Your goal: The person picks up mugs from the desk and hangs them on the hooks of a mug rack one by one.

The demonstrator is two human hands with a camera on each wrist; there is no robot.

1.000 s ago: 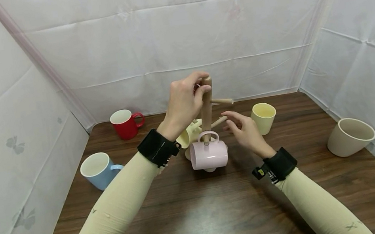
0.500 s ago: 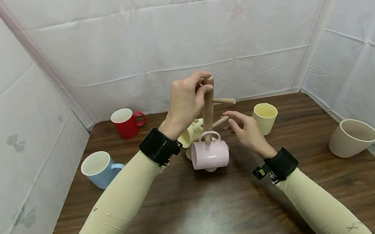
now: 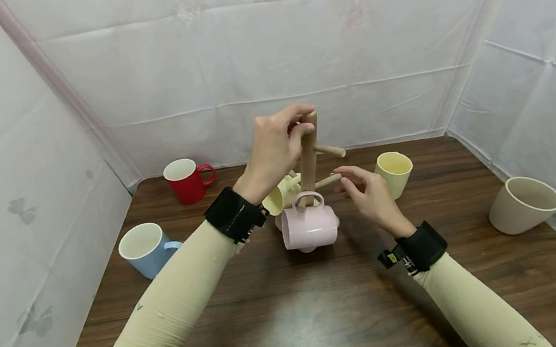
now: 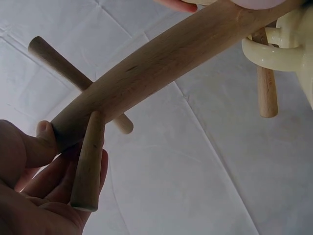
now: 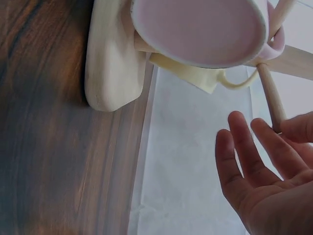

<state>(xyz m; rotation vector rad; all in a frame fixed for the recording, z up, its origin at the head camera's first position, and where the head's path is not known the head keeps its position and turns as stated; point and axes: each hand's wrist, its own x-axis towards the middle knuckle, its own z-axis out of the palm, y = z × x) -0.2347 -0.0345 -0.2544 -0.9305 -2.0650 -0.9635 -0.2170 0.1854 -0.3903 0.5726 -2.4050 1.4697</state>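
A wooden mug tree (image 3: pixel 309 170) stands mid-table with its post leaning slightly. My left hand (image 3: pixel 274 144) grips the top of the post, thumb in front and index finger over the end. At the tip of a lower peg (image 5: pixel 272 98), my right hand (image 3: pixel 370 195) pinches with thumb and index finger, the other fingers spread in the right wrist view. A pink mug (image 3: pixel 310 227) hangs by its handle from the front peg, lying sideways. Behind it a pale yellow mug (image 3: pixel 274 200) hangs from another peg, partly hidden by the left wrist.
On the wooden table (image 3: pixel 298 319), a red mug (image 3: pixel 188 186) and a blue mug (image 3: pixel 150 256) stand at left. To the right are a yellow cup (image 3: pixel 394 176) and a beige cup (image 3: pixel 518 211). White sheeting (image 3: pixel 261 51) walls the back and sides.
The mug tree has turned slightly, its front peg and pink mug shifting a little left and the pinched peg a little right. Both hands keep their holds.
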